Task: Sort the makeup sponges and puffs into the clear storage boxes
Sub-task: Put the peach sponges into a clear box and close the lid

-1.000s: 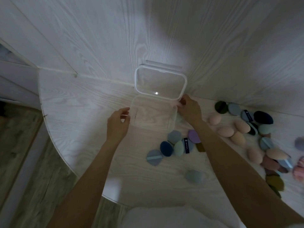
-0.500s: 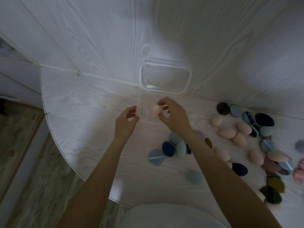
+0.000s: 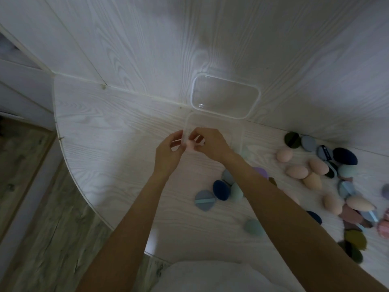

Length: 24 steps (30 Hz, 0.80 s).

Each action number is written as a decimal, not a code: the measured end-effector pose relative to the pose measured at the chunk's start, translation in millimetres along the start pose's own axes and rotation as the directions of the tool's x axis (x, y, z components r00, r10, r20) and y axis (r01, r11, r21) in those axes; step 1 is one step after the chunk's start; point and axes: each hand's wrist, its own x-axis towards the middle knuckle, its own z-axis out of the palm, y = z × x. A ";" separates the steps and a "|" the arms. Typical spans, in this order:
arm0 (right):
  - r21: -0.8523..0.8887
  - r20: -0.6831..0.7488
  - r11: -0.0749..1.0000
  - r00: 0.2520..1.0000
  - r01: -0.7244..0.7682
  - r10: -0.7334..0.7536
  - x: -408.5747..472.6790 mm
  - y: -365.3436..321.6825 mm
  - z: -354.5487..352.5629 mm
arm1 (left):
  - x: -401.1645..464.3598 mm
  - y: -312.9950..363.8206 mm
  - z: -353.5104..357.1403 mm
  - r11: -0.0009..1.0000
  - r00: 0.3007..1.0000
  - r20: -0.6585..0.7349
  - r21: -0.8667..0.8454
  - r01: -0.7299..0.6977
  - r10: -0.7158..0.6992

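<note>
A clear storage box (image 3: pixel 235 133) stands open on the white table, its lid (image 3: pixel 225 95) leaning back against the wall. At the box's front left corner both my hands pinch one small pink sponge (image 3: pixel 191 146). My left hand (image 3: pixel 168 153) grips it from the left, my right hand (image 3: pixel 210 144) from the right. Peach egg-shaped sponges (image 3: pixel 296 171) and flat puffs in blue, green and purple (image 3: pixel 221 189) lie scattered on the table to the right.
The white wood-grain table (image 3: pixel 117 148) has a curved front edge on the left, with floor (image 3: pixel 42 228) below. A panelled wall (image 3: pixel 147 49) rises right behind the box. A teal puff (image 3: pixel 252 227) lies alone near the front.
My right hand has carried the pink sponge left to the box's front left corner. My left hand has closed in and now also grips it. The camera has shifted slightly.
</note>
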 end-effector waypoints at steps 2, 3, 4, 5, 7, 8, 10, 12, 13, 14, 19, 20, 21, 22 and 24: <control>0.006 -0.016 1.000 1.000 0.005 -0.005 0.4 1.0 0.6 | -0.6 -0.5 0.6 1.000 1.000 -0.004 -0.003 0.004 -0.004; 0.005 -0.017 1.000 1.000 0.014 -0.014 0.4 1.1 0.5 | -1.3 -1.0 1.1 1.000 1.000 -0.005 -0.001 0.003 -0.003; 0.000 -0.012 1.000 1.000 0.024 -0.024 0.6 0.9 0.1 | -1.4 -1.4 1.3 1.000 1.000 -0.005 0.005 -0.001 0.001; -0.006 -0.004 1.000 1.000 0.031 -0.031 0.8 1.1 0.0 | -1.4 -1.8 1.3 1.000 1.000 -0.003 0.012 -0.004 0.004; 0.002 -0.009 0.999 0.999 0.033 -0.033 0.9 1.3 -0.7 | -0.7 -2.6 1.0 1.000 1.000 -0.001 0.023 -0.004 0.004; 0.023 -0.023 0.999 0.999 0.024 -0.024 0.1 0.5 -1.1 | -0.9 -2.0 0.5 1.000 1.000 -0.002 0.028 -0.006 0.006; 0.065 -0.054 0.998 0.999 -0.002 0.006 -2.2 -1.3 -4.4 | -1.5 -0.3 0.1 0.997 1.000 -0.004 0.071 -0.009 0.009; 0.105 -0.086 0.994 0.996 -0.027 0.036 -8.0 -3.3 -10.1 | -4.2 3.5 -0.6 0.982 1.000 -0.008 0.191 -0.012 0.014; 0.129 -0.101 0.991 0.994 -0.036 0.049 -12.3 -4.8 -14.1 | -7.1 5.4 -1.6 0.964 0.999 -0.024 0.264 -0.030 0.037; 0.149 -0.119 0.988 0.991 -0.037 0.055 -18.5 -6.8 -19.2 | -10.9 7.1 -3.2 0.941 0.995 -0.048 0.331 -0.068 0.089; 0.085 -0.303 0.996 0.952 -0.008 0.034 -88.1 -2.8 -56.3 | -40.8 33.9 6.7 0.806 0.870 -0.021 0.390 -0.446 0.492; 0.061 -0.345 0.998 0.937 -0.034 0.053 -107.0 2.9 -62.4 | -47.0 42.3 15.7 0.777 0.837 0.033 0.354 -0.520 0.546; 0.043 -0.393 0.996 0.915 -0.083 0.093 -129.2 13.3 -68.9 | -53.4 51.4 30.2 0.752 0.804 0.106 0.300 -0.587 0.585; 0.038 -0.436 0.989 0.888 -0.146 0.147 -151.2 25.4 -74.5 | -58.6 59.3 47.9 0.732 0.770 0.189 0.239 -0.638 0.610; 0.052 -0.492 0.960 0.829 -0.275 0.264 -186.7 53.7 -81.2 | -63.2 68.8 85.5 0.714 0.713 0.353 0.154 -0.683 0.606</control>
